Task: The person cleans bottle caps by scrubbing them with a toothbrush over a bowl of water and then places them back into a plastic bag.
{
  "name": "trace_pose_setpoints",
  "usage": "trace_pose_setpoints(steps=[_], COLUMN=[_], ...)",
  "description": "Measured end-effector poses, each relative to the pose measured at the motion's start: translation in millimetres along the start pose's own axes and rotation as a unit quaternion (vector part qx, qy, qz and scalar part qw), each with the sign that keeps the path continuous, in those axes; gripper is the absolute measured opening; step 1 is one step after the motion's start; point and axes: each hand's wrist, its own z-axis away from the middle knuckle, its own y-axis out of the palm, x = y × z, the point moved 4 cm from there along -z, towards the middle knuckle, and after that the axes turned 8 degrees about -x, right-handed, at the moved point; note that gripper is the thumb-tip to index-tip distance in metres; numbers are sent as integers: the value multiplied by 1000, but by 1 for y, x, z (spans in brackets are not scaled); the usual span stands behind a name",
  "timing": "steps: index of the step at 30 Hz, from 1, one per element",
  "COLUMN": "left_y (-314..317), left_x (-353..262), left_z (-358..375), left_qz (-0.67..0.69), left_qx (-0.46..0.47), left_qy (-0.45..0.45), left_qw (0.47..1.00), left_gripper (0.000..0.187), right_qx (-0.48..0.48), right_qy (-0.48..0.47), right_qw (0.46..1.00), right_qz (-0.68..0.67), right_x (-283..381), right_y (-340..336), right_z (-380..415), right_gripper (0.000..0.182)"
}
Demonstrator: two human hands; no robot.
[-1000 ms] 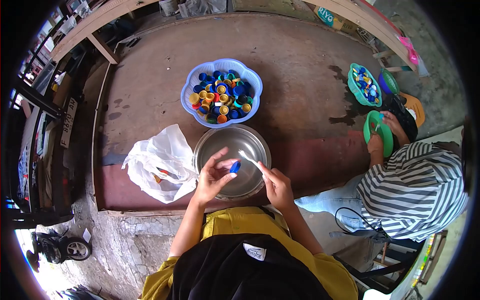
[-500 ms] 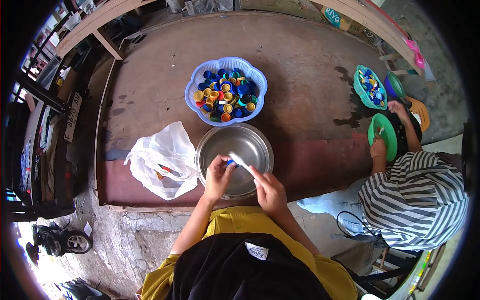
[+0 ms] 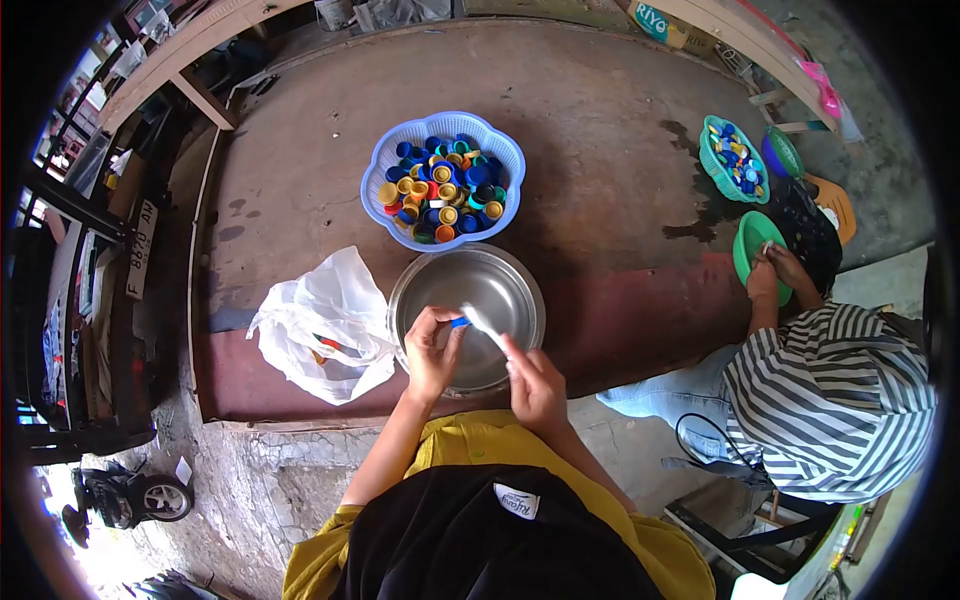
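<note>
Over a round steel bowl [image 3: 415, 275], my left hand [image 3: 434, 352] pinches a small blue cap [image 3: 460, 322]. My right hand [image 3: 533, 380] is closed around the handle of a white brush [image 3: 484, 324], whose blurred head touches or nearly touches the cap. Behind the bowl stands a light blue basket [image 3: 378, 160] holding many blue, yellow, orange and green caps. Left of the bowl lies a crumpled white plastic bag [image 3: 345, 290] with a few red and orange pieces showing inside.
At the right a person in a striped top [image 3: 830, 400] holds something small over a green bowl [image 3: 745, 240]. Beyond it is a green basket [image 3: 712, 165] of caps. A wooden frame runs along the table's far side. A motorbike [image 3: 135, 495] stands at the lower left.
My left hand has turned the blue cap slightly, and the brush head has shifted a little. At the right, the other person's hands have come together over the green bowl.
</note>
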Motion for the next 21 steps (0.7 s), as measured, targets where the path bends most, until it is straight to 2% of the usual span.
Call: trace_pose_setpoints(steps=[1,3,6,10,14,18,21], left_y=[1,4,4,8,10,9,11], left_x=[0,-4,-6,-14,-4,10,-1], left_z=[0,1,-2,-2,-2,2,-2], left_qz=[-10,60,89,85,178,182,191], left_qx=[6,-6,-9,9,-4,2,-6], left_qy=[9,-5,2,-9,-39,-76,-69], left_qw=[1000,998,996,996,983,980,979], left_gripper=[13,13,14,15,15,14,12], right_qx=[33,-32,-41,43,-53,24,-23], right_qy=[-11,11,19,-15,55,5,53], right_qw=[999,999,999,998,997,1000,997], right_qz=[24,-40,1,40,-28,-1,-41], right_x=[-1,-16,-28,-8,-34,-13,-33], right_y=[5,14,10,8,9,11,14], right_z=[4,9,10,13,10,12,8], right_gripper=[35,37,37,34,34,33,33])
